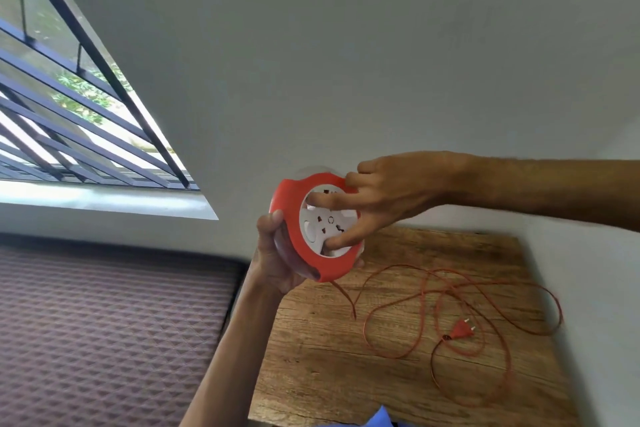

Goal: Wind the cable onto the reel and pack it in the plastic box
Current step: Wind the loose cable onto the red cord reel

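I hold a round reel (294, 239) with an orange rim and a white socket face up in the air, above the wooden table's far left corner. My left hand (273, 253) grips its back and lower left edge. My right hand (377, 198) rests on the front, fingers pressed into the white centre. A thin orange cable (391, 305) hangs from the reel's bottom and lies in loose loops on the table (311, 357). Its orange two-pin plug (462, 330) lies among the loops. No plastic box is recognisable in view.
The wooden table stands in a corner, with white walls behind it and to its right. A patterned brown mattress (104, 322) lies to the left, under a barred window (69, 107). Something blue (379, 418) pokes in at the bottom edge.
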`<state>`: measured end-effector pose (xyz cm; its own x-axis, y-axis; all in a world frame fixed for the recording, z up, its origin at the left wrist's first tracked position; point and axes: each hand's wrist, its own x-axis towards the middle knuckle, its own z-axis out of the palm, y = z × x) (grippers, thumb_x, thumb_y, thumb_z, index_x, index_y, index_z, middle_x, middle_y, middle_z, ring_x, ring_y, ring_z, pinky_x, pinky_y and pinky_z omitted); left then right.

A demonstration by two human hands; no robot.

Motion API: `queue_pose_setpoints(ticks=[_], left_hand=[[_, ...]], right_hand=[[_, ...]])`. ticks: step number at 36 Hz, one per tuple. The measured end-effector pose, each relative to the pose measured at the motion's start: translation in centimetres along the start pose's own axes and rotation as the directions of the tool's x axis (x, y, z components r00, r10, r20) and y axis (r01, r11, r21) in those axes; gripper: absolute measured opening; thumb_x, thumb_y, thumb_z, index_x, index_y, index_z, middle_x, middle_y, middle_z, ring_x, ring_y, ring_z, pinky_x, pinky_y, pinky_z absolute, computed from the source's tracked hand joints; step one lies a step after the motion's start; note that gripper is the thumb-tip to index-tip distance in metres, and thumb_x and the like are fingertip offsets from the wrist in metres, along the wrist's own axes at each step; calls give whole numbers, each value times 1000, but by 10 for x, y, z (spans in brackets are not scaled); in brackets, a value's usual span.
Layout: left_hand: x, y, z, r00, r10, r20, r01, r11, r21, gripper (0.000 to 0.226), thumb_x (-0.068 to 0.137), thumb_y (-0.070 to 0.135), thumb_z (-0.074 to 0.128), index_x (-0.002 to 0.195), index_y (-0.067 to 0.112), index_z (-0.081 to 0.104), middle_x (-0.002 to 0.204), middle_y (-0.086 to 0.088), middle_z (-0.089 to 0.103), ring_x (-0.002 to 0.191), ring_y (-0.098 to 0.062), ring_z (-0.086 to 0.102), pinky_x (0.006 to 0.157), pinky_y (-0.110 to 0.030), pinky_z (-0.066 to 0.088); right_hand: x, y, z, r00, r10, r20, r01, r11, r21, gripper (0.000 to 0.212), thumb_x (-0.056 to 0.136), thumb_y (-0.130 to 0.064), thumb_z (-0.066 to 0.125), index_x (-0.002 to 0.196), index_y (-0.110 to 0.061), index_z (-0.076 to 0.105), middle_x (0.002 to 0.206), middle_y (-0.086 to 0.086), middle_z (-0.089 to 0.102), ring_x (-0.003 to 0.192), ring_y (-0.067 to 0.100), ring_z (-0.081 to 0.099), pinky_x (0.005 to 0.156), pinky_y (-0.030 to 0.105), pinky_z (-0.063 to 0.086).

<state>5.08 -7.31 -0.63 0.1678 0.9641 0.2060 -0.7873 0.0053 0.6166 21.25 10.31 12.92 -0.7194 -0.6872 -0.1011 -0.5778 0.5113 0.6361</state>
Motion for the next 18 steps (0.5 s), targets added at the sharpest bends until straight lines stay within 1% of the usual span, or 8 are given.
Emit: queue_pose_setpoints(ticks=[6,9,10,12,14,15,16,18], left_hand=[[4,-10,-4,998,-59,34,59,998,-20,85,106,51,66,168,2,36,160,-30,52,143,-50,56,110,-71,51],[10,-11,2,998,-47,-40,49,998,47,91,99,56,73,166,4,40,155,-27,55,135,-50,59,110,-75,48],[12,-10,5,999,-30,-43,33,997,76,91,98,56,73,165,4,41,153,-27,56,133,-49,59,111,-74,44],[15,-5,9,998,9,-61,-2,993,120,89,96,57,73,162,4,45,150,-26,58,131,-49,58,114,-74,30],[17,1,10,995,53,-86,-41,990,133,93,91,57,78,160,4,46,148,-27,56,130,-48,53,113,-72,24],[18,4,11,992,69,-102,-55,990,133,98,88,56,82,160,2,43,145,-29,54,127,-49,50,111,-70,29],[19,7,13,991,75,-109,-61,990,126,102,86,54,85,160,0,40,142,-31,52,123,-50,52,107,-65,39],[17,12,15,995,73,-68,-67,994,92,101,88,47,88,159,-3,35,136,-32,52,114,-47,63,93,-55,57]], right_hand=[[3,4,-2,999,-42,-35,37,993,-116,69,97,-9,70,156,-29,39,130,26,63,66,26,69,53,30,53],[13,-11,-6,963,258,-80,-256,966,38,45,111,-42,48,147,-16,57,95,17,73,49,24,63,43,27,47],[22,-18,-7,888,451,-85,-434,886,163,57,107,-57,48,137,-11,65,83,11,74,46,24,60,43,26,43],[41,-26,-10,568,823,-16,-749,525,405,70,95,-74,56,104,-7,77,60,0,66,41,19,53,45,23,36],[51,-28,-9,165,952,259,-782,-33,622,76,95,-75,57,71,-5,74,45,-3,58,36,13,49,43,22,37],[52,-29,-7,42,914,405,-687,-267,676,76,99,-70,57,63,-5,72,43,0,61,33,10,52,43,19,40],[53,-33,-6,-18,857,515,-585,-426,690,71,104,-61,57,60,-8,72,43,1,65,32,9,55,43,17,43],[53,-42,-7,-16,822,569,-541,-486,687,60,109,-45,57,61,-13,74,47,-1,68,35,10,61,47,20,50]])
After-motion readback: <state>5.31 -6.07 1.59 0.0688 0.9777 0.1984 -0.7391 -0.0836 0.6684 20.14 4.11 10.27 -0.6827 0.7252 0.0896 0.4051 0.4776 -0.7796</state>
